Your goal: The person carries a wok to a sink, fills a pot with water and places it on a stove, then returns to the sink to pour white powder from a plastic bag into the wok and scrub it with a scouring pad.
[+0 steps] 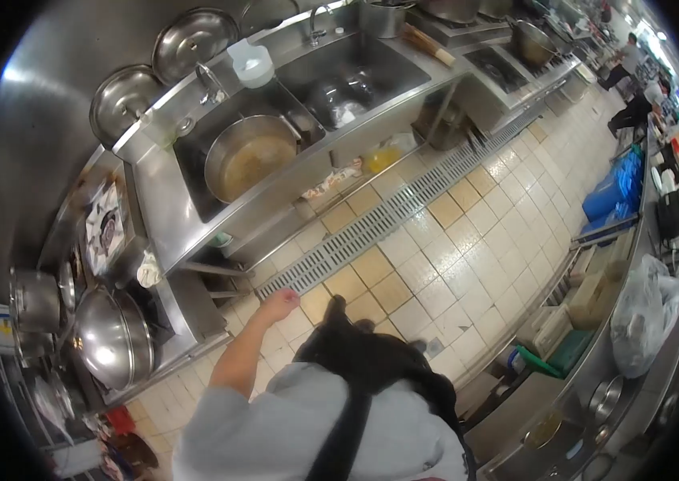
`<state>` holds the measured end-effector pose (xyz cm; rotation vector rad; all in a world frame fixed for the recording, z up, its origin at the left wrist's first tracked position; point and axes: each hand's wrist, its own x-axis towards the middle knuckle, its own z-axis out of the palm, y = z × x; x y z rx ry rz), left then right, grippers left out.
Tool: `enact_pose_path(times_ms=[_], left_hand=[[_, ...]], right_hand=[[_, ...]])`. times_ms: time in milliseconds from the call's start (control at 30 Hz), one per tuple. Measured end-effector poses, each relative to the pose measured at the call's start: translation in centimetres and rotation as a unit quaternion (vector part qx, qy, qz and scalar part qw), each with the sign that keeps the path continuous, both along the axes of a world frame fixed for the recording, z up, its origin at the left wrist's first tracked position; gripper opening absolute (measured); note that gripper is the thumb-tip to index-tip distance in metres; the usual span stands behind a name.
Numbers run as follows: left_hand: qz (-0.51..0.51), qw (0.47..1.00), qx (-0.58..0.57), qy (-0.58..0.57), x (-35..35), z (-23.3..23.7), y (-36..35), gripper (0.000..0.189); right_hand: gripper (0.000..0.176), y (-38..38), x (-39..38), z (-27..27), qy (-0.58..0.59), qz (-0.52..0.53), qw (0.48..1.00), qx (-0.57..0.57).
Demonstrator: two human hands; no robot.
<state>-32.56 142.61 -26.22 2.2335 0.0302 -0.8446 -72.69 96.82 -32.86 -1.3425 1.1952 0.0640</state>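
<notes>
My left hand hangs low in front of me, over the tiled floor beside the drain grate. Its fingers look curled, but they are too small and blurred to tell whether anything is in them. No part of my right hand shows. Ahead, a large metal pot with brownish liquid sits in the left sink basin. A white plastic container rests at the back rim between the two basins.
Metal lids lean on the wall behind the sinks. A big metal wok stands at the left. Shelves with bins and a plastic bag line the right. Two people are farther down the aisle.
</notes>
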Motion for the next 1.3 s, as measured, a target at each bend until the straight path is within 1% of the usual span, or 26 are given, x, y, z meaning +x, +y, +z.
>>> enact_pose_path(times_ms=[33,67,100,133,167,200,267,300,400,433,533,567,667,733,800,867,933,1000,1033,1133,1167,1200,1233,1267,1300], left_hand=[[0.023,1.0,-0.014,0.011,0.4,2.3,-1.0,0.032],[0.047,0.998,-0.028,0.02,1.0,3.8,-1.8,0.033],[0.051,0.998,-0.029,0.015,1.6,4.1,-2.2,0.036],[0.067,0.997,-0.046,0.018,2.4,5.1,-3.1,0.036],[0.082,0.994,-0.062,0.02,3.5,6.6,-4.3,0.036],[0.097,0.992,-0.079,0.023,4.6,7.7,-5.6,0.036],[0.092,0.991,-0.093,-0.012,6.8,8.6,-7.7,0.034],[0.09,0.991,-0.099,-0.03,7.9,9.0,-8.9,0.033],[0.073,0.995,-0.045,-0.054,11.2,11.0,-12.8,0.034],[0.067,0.993,-0.044,-0.092,12.0,12.0,-14.0,0.034],[0.132,0.981,-0.035,-0.14,14.1,13.8,-17.1,0.034],[0.153,0.974,-0.042,-0.161,14.6,14.0,-17.9,0.033],[0.211,0.953,-0.054,-0.21,16.3,14.2,-20.0,0.031],[0.247,0.945,-0.045,-0.211,16.9,15.4,-21.3,0.03],[0.262,0.937,-0.044,-0.226,18.2,15.2,-21.7,0.029],[0.263,0.937,-0.036,-0.225,20.1,15.1,-21.8,0.029],[0.284,0.932,-0.066,-0.215,22.5,13.4,-21.8,0.027],[0.288,0.935,-0.088,-0.188,26.2,12.2,-22.0,0.025],[0.304,0.924,-0.149,-0.179,28.4,11.2,-22.1,0.025],[0.308,0.916,-0.208,-0.154,36.7,9.7,-22.3,0.026],[0.308,0.913,-0.228,-0.14,40.0,9.8,-22.4,0.026],[0.311,0.902,-0.27,-0.129,43.5,8.0,-22.4,0.027],[0.322,0.886,-0.308,-0.125,47.2,7.8,-22.6,0.028],[0.335,0.868,-0.345,-0.12,51.0,7.7,-22.9,0.029],[0.399,0.817,-0.414,-0.037,55.0,9.0,-23.4,0.031]], right_hand=[[0.052,-1.2,0.1,-2.1,-0.023,0.019,0.999,0.037],[0.052,-2.2,1.4,-0.8,-0.02,0.04,0.999,0.031],[0.051,-2.7,4.5,2.6,-0.018,0.06,0.998,0.027],[0.05,-3.3,6.8,4.7,-0.016,0.081,0.996,0.023],[0.049,-5.2,8.1,3.1,0.027,0.12,0.992,0.022],[0.049,-6.5,9.6,3.3,0.033,0.113,0.993,0.019],[0.049,-8.9,13.4,4.4,0.047,0.098,0.994,0.014],[0.047,-10.4,15.1,4.1,0.038,0.082,0.996,0.027],[0.047,-14.8,20.6,3.6,0.018,0.088,0.995,0.041],[0.045,-16.2,22.9,3.8,0.007,0.099,0.994,0.042],[0.041,-20.4,30.6,4.9,0.048,0.18,0.981,0.049],[0.04,-22.2,32.8,4.1,0.031,0.22,0.974,0.036],[0.041,-26.6,42.3,2.5,-0.033,0.174,0.983,0.049],[0.045,-29.5,49.4,2.9,-0.072,0.248,0.966,0.03],[0.053,-33.0,56.2,2.2,-0.086,0.324,0.942,-0.001],[0.054,-32.1,62.5,6.8,-0.099,0.314,0.944,-0.028],[0.053,-32.4,66.4,7.5,-0.107,0.316,0.942,-0.037],[0.053,-32.3,69.2,7.4,-0.104,0.319,0.941,-0.044],[0.051,-31.5,69.9,7.7,-0.094,0.304,0.946,-0.058],[0.046,-31.1,69.8,4.9,-0.046,0.292,0.955,-0.031],[0.046,-30.1,69.2,4.1,-0.036,0.245,0.969,-0.018],[0.046,-28.7,68.1,3.9,-0.027,0.196,0.98,-0.005],[0.046,-28.0,67.2,5.1,-0.077,0.309,0.946,-0.058],[0.047,-27.3,67.3,6.0,-0.095,0.353,0.927,-0.08],[0.047,-26.9,67.3,6.6,-0.115,0.394,0.906,-0.103]])
